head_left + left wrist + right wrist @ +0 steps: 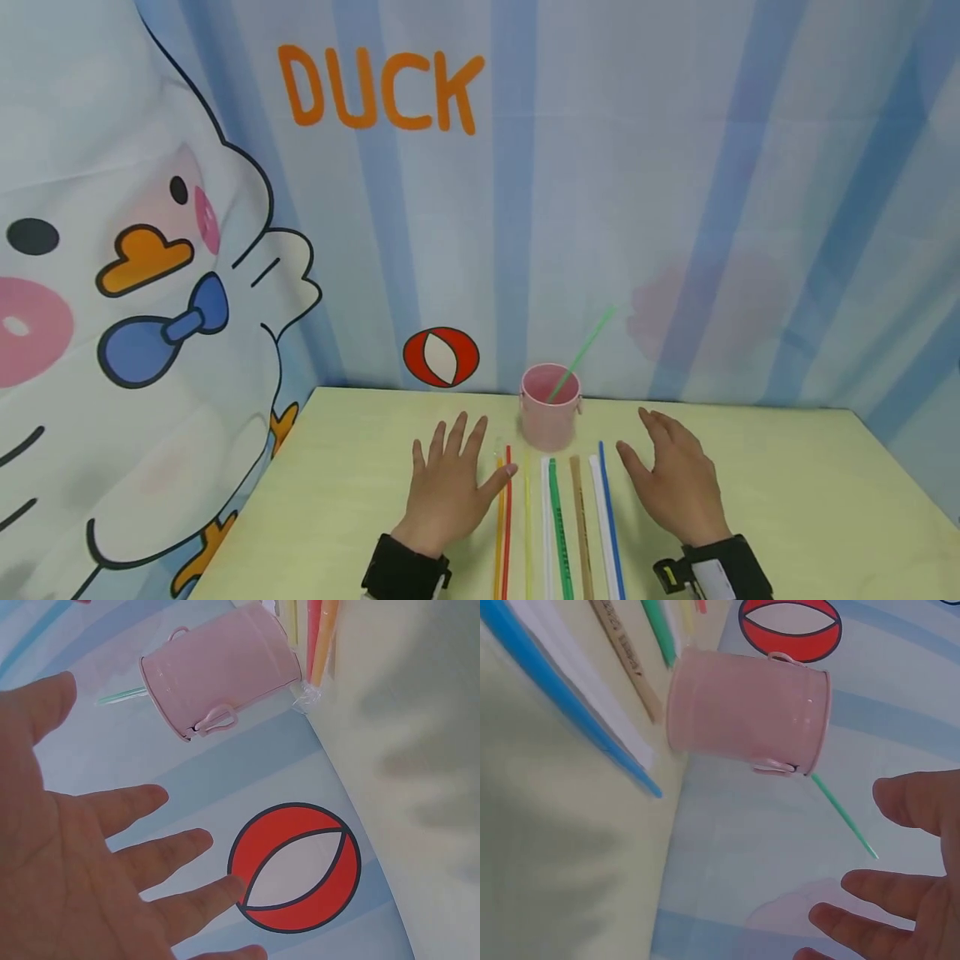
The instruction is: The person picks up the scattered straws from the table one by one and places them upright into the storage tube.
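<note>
A small pink bucket stands upright near the table's back edge, with a thin green straw leaning out of it. In front of it lies a row of straws: an orange one, a red one, a pale yellow one, white ones, a wide green one, a brown one and a blue one. Left of the row, my left hand is spread with straight fingers and holds nothing. My right hand, fingers relaxed and holding nothing, is right of the blue straw.
The pale yellow table ends against a blue striped backdrop. Printed on that cloth are a large white duck, the word DUCK and a red and white ball. Each wrist wears a black strap.
</note>
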`<state>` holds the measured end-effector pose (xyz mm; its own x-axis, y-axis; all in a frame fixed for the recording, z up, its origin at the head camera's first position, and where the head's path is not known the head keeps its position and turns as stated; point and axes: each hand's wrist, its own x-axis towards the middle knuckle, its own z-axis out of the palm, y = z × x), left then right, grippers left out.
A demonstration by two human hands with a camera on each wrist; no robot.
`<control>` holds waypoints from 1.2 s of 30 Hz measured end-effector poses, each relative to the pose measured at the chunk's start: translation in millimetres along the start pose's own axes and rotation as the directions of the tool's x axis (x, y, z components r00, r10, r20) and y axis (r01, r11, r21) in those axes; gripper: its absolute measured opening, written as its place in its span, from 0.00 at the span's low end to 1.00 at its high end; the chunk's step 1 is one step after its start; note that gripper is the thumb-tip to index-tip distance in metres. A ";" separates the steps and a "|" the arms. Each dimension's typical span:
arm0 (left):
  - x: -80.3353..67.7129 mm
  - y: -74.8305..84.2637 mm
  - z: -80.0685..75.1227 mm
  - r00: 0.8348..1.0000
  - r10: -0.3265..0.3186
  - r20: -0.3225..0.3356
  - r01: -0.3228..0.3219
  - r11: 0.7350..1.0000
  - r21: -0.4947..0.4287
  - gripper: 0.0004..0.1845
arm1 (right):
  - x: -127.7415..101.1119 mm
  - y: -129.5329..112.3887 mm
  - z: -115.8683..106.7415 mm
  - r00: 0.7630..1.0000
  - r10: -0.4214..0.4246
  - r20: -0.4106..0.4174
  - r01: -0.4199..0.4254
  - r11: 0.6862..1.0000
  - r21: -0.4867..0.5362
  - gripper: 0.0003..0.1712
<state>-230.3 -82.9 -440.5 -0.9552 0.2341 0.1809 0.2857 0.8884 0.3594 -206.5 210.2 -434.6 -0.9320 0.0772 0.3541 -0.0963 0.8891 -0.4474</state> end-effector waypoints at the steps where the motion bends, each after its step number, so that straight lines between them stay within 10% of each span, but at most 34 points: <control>1: -0.2 0.0 0.0 1.000 -0.003 0.000 0.003 1.000 -0.003 0.43 | -2.3 0.5 2.0 1.000 0.006 0.000 -0.006 1.000 -0.001 0.36; 36: -3.5 5.1 2.6 1.000 -0.010 0.026 0.010 1.000 -0.001 0.44 | -17.3 2.6 24.2 1.000 -0.021 -0.005 0.020 0.999 -0.026 0.35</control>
<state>-225.6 -78.2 -441.7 -0.9599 0.2350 0.1531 0.2758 0.8904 0.3620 -199.1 200.2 -461.8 -0.9280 0.0612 0.3675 -0.1062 0.9020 -0.4184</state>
